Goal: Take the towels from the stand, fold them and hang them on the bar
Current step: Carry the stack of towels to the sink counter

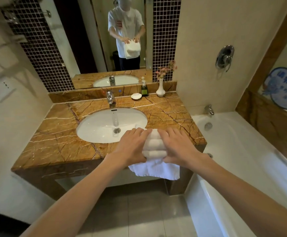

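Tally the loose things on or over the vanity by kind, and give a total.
Towel bundle, held between left hand and right hand: 1
Soap dish: 1
Pump bottle: 1
Vase with flowers: 1
Total: 4

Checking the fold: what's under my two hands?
A folded white towel, held between the left hand and right hand, one layer hanging down. The hands cover its sides; whether it rests on the counter is hidden.

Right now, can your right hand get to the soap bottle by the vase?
Likely yes, once it lets go: the right hand grips the towel with the left hand. Nothing stands on the counter between it and the soap bottle at the back.
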A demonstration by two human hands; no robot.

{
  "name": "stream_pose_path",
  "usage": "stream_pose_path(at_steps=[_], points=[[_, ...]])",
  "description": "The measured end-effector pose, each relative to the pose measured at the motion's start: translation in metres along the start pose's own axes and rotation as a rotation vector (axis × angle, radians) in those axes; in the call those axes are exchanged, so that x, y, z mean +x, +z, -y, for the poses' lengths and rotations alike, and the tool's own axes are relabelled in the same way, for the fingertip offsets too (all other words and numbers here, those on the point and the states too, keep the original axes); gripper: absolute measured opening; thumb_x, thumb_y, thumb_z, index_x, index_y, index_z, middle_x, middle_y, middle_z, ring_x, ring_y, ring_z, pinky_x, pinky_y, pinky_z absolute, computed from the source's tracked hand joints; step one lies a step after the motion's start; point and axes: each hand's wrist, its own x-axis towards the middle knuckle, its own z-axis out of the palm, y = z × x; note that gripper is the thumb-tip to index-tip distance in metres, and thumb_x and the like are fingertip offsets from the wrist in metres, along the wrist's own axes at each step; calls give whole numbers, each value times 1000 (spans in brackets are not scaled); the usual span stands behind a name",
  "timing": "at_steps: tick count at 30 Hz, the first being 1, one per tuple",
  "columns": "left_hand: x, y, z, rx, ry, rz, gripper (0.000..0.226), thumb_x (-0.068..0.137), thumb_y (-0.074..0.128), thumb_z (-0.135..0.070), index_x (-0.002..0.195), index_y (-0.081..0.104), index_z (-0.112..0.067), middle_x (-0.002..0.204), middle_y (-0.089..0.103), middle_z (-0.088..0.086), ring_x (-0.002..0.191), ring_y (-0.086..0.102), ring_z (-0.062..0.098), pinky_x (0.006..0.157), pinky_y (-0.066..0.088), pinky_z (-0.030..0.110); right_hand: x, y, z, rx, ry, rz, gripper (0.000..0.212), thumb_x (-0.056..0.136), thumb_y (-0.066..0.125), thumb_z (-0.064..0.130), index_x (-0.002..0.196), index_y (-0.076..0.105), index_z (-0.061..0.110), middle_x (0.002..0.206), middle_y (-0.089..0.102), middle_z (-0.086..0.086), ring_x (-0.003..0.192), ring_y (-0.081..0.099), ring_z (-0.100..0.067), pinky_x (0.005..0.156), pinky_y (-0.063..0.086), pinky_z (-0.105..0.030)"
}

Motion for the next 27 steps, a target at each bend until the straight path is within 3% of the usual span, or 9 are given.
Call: stream_pose_path(at_steps=[10, 27], points=[[82, 14, 42, -61, 29, -17, 95, 58, 74, -46, 141, 31, -23, 124, 50, 1, 103, 47, 23, 83, 36, 33, 74, 8, -41, 11, 52, 34, 94, 68, 71, 50, 142, 24, 18, 127, 43, -6, 110, 42, -23, 91, 38, -37], [242, 51, 89, -74, 4, 66, 97, 53, 74, -53, 136, 33, -26, 120, 52, -2, 99, 48, 19, 80, 39, 31, 207, 60, -156, 114, 13, 71, 98, 64, 72, 51, 143, 24, 19, 125, 42, -6, 109, 39, -23, 86, 35, -37]])
